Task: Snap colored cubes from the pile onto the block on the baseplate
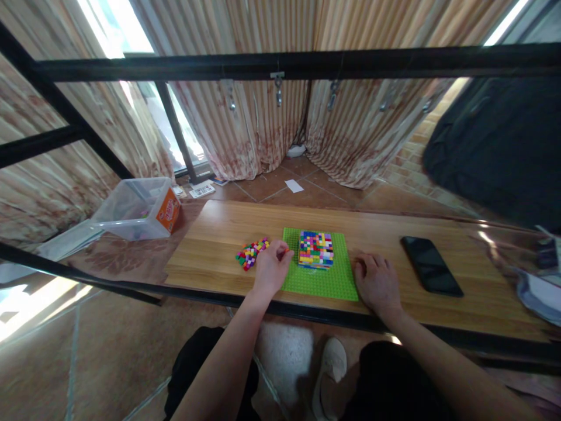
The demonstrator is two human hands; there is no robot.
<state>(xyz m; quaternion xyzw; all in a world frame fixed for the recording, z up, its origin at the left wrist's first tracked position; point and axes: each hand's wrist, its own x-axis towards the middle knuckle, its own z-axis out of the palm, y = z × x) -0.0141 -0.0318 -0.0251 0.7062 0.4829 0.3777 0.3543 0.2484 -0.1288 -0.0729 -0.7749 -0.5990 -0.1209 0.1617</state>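
A square block of stacked multicoloured toy bricks (315, 249) stands on the green studded baseplate (324, 286). My left hand (272, 267) is just left of the block, over the plate's left edge. Its thumb and fingertips are pinched together, and a small reddish toy brick shows between them, mostly hidden. Beside that hand lies a pile of loose coloured bricks (250, 254), partly covered by it. At the plate's right edge my right hand (377, 282) rests on the wooden table, its fingers loosely bent and apart, with nothing visible in them.
A black phone (430, 266) lies on the wooden table (219, 228), right of my right hand. On the floor to the left stands a clear plastic box (135, 213) with an orange label. A black metal bar (280, 65) crosses above the table, before the curtains (245, 128).
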